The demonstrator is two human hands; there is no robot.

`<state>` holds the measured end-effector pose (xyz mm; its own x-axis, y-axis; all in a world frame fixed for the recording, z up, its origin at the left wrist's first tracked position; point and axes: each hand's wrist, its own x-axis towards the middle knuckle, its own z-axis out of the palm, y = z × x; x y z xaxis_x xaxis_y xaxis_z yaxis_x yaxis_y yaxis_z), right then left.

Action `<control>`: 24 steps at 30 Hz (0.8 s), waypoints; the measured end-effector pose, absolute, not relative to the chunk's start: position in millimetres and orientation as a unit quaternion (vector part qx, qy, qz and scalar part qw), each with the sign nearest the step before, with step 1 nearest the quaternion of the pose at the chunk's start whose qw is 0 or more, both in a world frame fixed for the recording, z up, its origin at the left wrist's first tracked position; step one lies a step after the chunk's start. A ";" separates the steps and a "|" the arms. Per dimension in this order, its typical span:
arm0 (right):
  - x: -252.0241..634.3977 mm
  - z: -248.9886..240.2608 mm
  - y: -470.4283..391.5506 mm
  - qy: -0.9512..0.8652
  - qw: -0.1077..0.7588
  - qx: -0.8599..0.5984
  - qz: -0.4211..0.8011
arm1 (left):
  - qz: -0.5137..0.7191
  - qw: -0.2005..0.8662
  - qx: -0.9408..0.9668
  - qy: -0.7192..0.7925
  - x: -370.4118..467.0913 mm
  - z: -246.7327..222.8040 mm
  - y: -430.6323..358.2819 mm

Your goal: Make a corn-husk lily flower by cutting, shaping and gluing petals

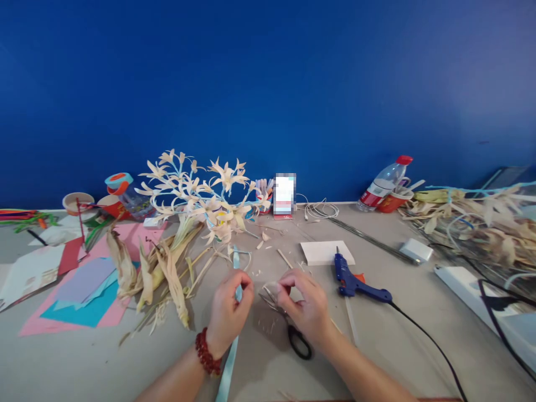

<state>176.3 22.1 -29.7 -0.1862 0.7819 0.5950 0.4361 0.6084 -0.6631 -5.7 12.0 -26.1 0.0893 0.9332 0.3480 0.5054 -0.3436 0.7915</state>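
Note:
My left hand (233, 301), with a red bead bracelet (208, 352) at the wrist, is closed in a pinch over a light blue ribbon strip (228, 371); what its fingertips hold is too small to make out. Facing it, my right hand (304, 304) pinches something thin and pale that I cannot make out clearly. Below and between the hands lie scissors (300, 342) with black handles, partly hidden by my right hand. Small pale scraps are scattered around them. Behind my left hand stands a bunch of cream husk flowers (228, 178) on light blue stems.
Dried corn husks (171, 273) and coloured paper (79, 282) lie left. A blue glue gun (355, 285) with its cord, a white card (326, 253) and metal wires (372, 240) are right. Farther right are a power strip (469, 296) and a tilted bottle (383, 184). A phone (285, 194) stands behind.

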 end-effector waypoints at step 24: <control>181.3 -26.4 26.3 -0.776 0.421 -0.435 0.175 | 0.412 0.136 0.773 0.462 2.7 -22.5 9.4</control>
